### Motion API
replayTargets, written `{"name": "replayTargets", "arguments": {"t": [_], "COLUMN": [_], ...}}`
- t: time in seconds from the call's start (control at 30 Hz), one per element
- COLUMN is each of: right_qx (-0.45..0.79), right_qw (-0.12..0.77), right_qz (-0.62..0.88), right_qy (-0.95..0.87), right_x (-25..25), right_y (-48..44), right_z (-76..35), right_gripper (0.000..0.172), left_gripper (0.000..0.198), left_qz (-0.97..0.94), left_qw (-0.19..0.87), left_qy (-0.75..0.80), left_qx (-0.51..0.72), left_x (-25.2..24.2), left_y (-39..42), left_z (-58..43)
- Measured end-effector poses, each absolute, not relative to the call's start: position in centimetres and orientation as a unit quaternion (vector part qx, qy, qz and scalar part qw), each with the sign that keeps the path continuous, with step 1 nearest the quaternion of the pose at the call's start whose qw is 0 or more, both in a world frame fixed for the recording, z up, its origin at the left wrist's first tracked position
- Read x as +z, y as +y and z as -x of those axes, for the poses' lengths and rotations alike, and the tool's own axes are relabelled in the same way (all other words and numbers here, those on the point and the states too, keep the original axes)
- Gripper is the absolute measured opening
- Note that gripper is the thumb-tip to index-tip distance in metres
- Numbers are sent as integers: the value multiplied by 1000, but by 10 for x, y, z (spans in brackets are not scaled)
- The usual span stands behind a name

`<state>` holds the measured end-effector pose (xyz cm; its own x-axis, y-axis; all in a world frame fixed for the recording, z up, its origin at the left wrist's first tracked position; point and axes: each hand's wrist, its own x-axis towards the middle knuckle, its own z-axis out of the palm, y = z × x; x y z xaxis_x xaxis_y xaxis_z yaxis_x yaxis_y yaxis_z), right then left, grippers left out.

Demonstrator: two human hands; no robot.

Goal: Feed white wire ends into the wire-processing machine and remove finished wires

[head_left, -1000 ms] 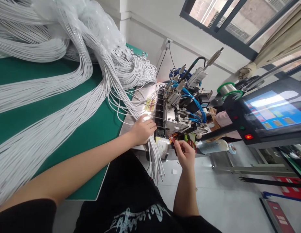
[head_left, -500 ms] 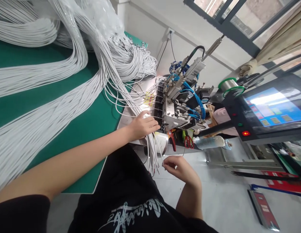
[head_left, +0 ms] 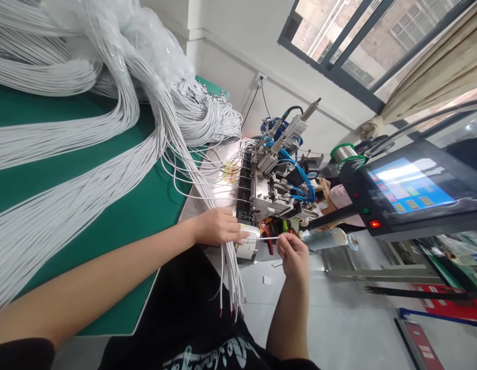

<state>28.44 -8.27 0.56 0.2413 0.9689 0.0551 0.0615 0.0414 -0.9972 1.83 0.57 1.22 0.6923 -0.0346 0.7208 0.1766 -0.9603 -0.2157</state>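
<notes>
My left hand (head_left: 218, 226) is closed, with thumb and index finger pinching one white cable (head_left: 263, 238) while it rests over a hanging bundle of white cables (head_left: 231, 267). The bundle's loose ends, some with reddish tips, dangle below that hand. With its fingertips pinched, my right hand (head_left: 293, 252) grips the far end of the single cable, which runs straight and level between both hands. Just beyond stands a machine (head_left: 263, 190) with metal clamps and blue air tubes; several white cables lead into its black slotted front edge (head_left: 244, 187).
Thick bundles of white cables (head_left: 88, 190) cover much of the green table (head_left: 118, 303). A monitor (head_left: 411, 180) on an arm, a solder-like wire spool (head_left: 344, 154) and a bottle (head_left: 326, 239) stand at right. A white roll (head_left: 248, 244) sits under the hands.
My right hand has risen toward the machine's near end, drawing one cable out level. My left hand has shifted slightly down the bundle, and the camera view has moved a little.
</notes>
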Motion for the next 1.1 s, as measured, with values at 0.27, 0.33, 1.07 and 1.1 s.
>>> {"name": "replayTargets", "arguments": {"t": [0.27,0.33,1.07,1.1], "right_qx": [427,413,266,259], "right_qw": [579,585,411,406], "right_qz": [549,551,645,641], "right_qy": [-425,-428,-587,-598], "right_x": [3,2,-3,-4], "right_y": [-62,-59,-39,-36], "right_z": [-259,-256,-253,-253], "right_gripper": [28,27,26,26], "left_gripper": [21,22,18,19], "left_qz": [908,908,905,904], "left_qw": [146,144,132,134], "left_qy": [-99,-124,-232,-237], "left_qx": [-379,-373,-330,-329], "left_x": [7,5,0,-1], "left_y": [3,3,10,10], "left_z": [-22,-23,-27,-27]}}
